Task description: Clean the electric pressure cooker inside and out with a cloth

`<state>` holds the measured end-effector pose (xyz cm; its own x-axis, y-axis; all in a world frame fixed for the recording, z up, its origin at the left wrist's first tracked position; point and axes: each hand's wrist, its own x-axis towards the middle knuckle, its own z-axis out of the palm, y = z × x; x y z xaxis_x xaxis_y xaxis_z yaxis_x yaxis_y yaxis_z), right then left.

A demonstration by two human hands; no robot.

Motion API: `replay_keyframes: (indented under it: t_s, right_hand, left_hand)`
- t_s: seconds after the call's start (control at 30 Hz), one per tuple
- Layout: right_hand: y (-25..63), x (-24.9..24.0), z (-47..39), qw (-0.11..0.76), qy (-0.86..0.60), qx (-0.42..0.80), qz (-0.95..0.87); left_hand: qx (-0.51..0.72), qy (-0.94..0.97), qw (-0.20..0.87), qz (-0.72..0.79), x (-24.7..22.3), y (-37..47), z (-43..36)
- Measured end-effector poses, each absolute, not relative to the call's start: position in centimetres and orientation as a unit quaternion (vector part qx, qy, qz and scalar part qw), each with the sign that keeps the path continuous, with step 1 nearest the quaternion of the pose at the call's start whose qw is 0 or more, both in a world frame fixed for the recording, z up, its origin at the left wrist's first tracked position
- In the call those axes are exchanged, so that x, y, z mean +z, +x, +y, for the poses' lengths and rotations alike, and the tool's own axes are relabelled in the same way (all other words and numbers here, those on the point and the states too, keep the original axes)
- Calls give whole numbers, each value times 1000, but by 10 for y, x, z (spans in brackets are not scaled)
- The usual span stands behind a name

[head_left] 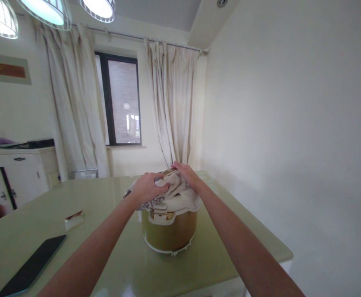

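Note:
A round shiny pot [168,235] with a white rim and a white side handle [162,217] stands on the pale green table [106,198]. Over its top lies a bunched white cloth [177,189] with a grey-purple pattern on one part. My left hand [148,189] grips the cloth at the near left, its thumb pressed into the folds. At the far right of the pot's top, my right hand [187,175] holds the cloth, fingers bent over it towards the back. The cloth and my hands hide most of what covers the pot.
A dark flat tablet or phone [33,264] lies at the table's left front, with a small white packet [74,220] beyond it. A plain wall [291,123] rises close on the right. Behind are curtains [176,99], a window and a white cabinet [22,169].

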<state>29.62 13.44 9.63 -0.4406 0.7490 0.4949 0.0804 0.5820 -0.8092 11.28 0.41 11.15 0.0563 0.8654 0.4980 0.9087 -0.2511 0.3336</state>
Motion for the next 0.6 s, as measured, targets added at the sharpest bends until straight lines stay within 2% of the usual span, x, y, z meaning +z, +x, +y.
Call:
replay_keyframes:
  t_s: [0.27, 0.43, 0.6]
  right_hand:
    - [294, 89, 140, 447, -271, 352, -777]
    - [294, 93, 136, 443, -268, 327, -791]
    - [294, 95, 134, 447, -273, 315, -791]
  left_hand:
    - [-381, -660, 12, -648, 94, 75, 25]
    - [-327, -615, 9, -717, 101, 58, 49]
    - [-288, -657, -2, -697, 112, 73, 44]
